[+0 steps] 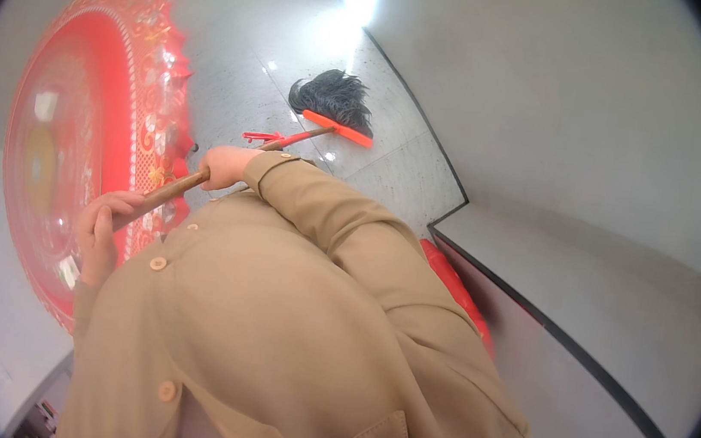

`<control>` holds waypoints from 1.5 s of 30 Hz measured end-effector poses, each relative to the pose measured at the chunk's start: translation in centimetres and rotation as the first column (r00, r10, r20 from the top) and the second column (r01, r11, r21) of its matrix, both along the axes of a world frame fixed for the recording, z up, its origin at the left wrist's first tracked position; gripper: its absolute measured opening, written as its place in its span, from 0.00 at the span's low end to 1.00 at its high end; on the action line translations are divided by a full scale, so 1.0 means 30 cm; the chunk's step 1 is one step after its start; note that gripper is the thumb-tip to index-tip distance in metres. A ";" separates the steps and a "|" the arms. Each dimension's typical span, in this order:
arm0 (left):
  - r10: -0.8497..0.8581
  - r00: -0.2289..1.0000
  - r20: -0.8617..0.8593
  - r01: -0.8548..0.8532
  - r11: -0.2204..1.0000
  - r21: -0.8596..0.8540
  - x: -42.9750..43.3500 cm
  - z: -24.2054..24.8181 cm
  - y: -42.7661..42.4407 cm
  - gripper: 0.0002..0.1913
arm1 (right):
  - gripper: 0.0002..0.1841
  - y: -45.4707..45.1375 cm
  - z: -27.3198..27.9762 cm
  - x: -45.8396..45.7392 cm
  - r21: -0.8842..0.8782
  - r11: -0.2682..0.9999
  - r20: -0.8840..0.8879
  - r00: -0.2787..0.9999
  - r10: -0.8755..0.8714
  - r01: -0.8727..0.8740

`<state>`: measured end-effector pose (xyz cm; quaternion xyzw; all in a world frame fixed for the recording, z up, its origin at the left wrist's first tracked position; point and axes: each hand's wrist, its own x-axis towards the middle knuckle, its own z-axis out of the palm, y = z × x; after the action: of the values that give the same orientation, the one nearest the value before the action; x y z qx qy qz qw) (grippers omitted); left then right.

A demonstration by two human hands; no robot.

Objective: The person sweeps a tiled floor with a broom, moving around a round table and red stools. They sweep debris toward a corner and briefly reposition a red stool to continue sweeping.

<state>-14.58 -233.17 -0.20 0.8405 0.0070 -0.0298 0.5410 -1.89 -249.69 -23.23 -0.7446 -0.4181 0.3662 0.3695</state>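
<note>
My left hand (104, 227) is closed around the upper end of a brown wooden mop handle (175, 189). Farther down the same handle, my right hand (226, 168) grips it in front of my chest. The handle runs on past a red section to an orange-red plastic mop clamp (348, 134). Dark, wet-looking mop strands (333, 95) spread on the tiled floor beyond the clamp. Something thin and red hangs by the handle just past my right hand.
A large round red table (127, 86) with a patterned, scalloped cover and clear top stands at the left. Pale walls (534, 90) with dark skirting bound the grey floor (248, 32) on the right, making a corner. A red object (456, 286) lies beside my right arm.
</note>
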 end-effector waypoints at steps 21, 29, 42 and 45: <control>-0.918 0.355 0.176 0.917 0.379 0.129 0.328 -0.211 -0.775 0.10 | 0.12 -0.904 -0.125 -0.389 -0.011 0.257 0.148 0.256 -0.955 0.966; -0.996 0.036 0.081 0.972 0.053 0.228 0.353 -0.093 -0.833 0.12 | 0.20 -0.697 -0.088 -0.550 0.370 -0.449 0.011 -0.487 -0.873 0.813; -0.979 -0.204 -0.003 0.972 -0.203 0.115 0.183 -0.039 -0.659 0.10 | 0.21 -0.289 -0.083 -0.836 0.187 -0.734 -0.118 -0.727 -0.677 0.653; -0.983 -0.178 -0.045 0.984 -0.178 0.001 0.120 -0.053 -0.625 0.08 | 0.21 -0.208 -0.097 -0.915 0.188 -0.759 -0.108 -0.755 -0.646 0.623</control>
<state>-10.98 -251.92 -1.78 0.5531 -0.6324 -0.4458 0.3089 -29.35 -255.92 -26.12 -0.6384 0.4971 -0.3079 0.5005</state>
